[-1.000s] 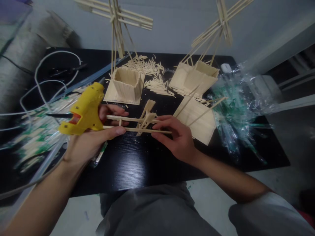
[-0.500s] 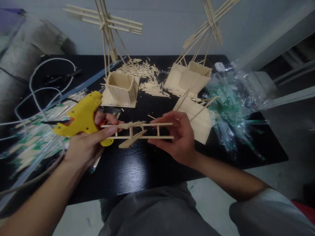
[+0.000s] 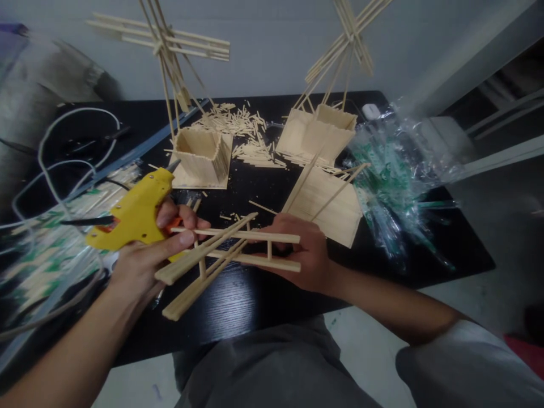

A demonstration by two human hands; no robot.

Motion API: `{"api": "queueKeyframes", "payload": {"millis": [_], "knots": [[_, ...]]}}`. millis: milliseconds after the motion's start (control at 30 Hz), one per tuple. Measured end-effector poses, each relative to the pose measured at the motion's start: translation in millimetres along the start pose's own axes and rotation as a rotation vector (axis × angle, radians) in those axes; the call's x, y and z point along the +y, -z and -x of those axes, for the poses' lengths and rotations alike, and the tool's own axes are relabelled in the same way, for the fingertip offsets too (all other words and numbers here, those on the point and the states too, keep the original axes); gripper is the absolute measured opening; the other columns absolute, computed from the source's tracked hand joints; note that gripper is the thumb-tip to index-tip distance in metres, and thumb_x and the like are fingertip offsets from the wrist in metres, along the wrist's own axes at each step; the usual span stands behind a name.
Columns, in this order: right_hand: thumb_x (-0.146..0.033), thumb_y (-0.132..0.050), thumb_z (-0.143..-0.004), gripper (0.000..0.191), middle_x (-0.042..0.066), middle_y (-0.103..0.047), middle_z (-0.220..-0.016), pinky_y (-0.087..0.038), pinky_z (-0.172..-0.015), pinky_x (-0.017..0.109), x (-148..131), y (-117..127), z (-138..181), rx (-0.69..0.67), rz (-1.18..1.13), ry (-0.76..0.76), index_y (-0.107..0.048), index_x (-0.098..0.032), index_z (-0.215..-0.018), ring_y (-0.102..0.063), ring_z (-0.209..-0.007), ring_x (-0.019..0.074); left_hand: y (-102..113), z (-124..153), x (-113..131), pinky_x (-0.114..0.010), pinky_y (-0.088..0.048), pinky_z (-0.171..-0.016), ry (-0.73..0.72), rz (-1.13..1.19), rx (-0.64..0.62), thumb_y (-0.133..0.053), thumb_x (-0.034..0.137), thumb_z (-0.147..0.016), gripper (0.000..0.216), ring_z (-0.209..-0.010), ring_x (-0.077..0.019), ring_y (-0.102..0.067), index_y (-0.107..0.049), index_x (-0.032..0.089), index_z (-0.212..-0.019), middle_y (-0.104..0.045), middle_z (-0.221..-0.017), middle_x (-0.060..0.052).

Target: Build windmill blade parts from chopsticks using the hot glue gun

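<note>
A yellow glue gun (image 3: 138, 212) rests in my left hand (image 3: 147, 255), its nozzle pointing up and to the right. The thumb and fingertips of that same hand also pinch one end of a cross-shaped frame of wooden sticks (image 3: 208, 255). My right hand (image 3: 304, 252) is closed around the frame's right part from behind, with its fingers partly hidden by the sticks. Two long arms of the frame slant toward me, and short pegs join the paired sticks.
Two windmill-like stick models, one with a box base (image 3: 199, 156) at left and one with a similar base (image 3: 323, 133) at right, stand at the back. Cut stick pieces (image 3: 257, 153) lie between them. A flat stick panel (image 3: 327, 207), plastic wrappers (image 3: 391, 175) and a white cable (image 3: 46, 141) lie around.
The stick frame has turned in my hands, so its crossing arms now reach down toward me. My right hand has rotated with it. The glue gun has shifted slightly left and down.
</note>
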State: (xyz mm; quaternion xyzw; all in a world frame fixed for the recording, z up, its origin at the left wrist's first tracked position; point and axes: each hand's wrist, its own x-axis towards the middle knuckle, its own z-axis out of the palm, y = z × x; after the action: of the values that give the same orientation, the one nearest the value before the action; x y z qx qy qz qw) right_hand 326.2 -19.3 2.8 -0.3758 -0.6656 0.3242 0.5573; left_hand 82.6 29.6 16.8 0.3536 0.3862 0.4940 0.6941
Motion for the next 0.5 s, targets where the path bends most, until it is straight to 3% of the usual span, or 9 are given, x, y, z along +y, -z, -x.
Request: {"api": "queueKeyframes", "payload": {"millis": [67, 200, 500], "knots": [[-0.030, -0.095, -0.083, 0.029, -0.006, -0.061, -0.066, -0.045, -0.052, 0.024, -2, -1, 2, -0.041, -0.031, -0.035, -0.085, -0.022, -0.109, -0.049, -0.053, 0.0091, -3, 0, 1, -0.016, -0.066, -0.076, 0.003, -0.018, 0.004, -0.104, 0.014, -0.057, 0.053, -0.079, -0.0119, -0.076, -0.054, 0.022, -0.072, -0.066, -0.076, 0.005], [-0.037, -0.095, -0.083, 0.041, -0.002, -0.074, -0.075, -0.056, -0.061, 0.024, -2, -2, 7, -0.107, -0.083, -0.139, -0.083, -0.020, -0.119, -0.060, -0.058, 0.0111, -9, 1, 2, -0.024, -0.069, -0.070, 0.005, -0.063, 0.018, -0.103, 0.015, -0.055, 0.053, -0.079, -0.0181, -0.078, -0.053, 0.023, -0.070, -0.063, -0.073, 0.004], [-0.034, -0.091, -0.086, 0.034, 0.002, -0.079, -0.085, -0.059, -0.062, 0.025, 0, -3, 9, -0.134, -0.136, -0.223, -0.081, -0.020, -0.115, -0.067, -0.063, 0.0120, -15, 2, 2, -0.018, -0.066, -0.066, 0.000, -0.054, 0.063, -0.100, 0.008, -0.054, 0.051, -0.074, -0.0127, -0.074, -0.053, 0.023, -0.069, -0.062, -0.072, 0.004]]}}
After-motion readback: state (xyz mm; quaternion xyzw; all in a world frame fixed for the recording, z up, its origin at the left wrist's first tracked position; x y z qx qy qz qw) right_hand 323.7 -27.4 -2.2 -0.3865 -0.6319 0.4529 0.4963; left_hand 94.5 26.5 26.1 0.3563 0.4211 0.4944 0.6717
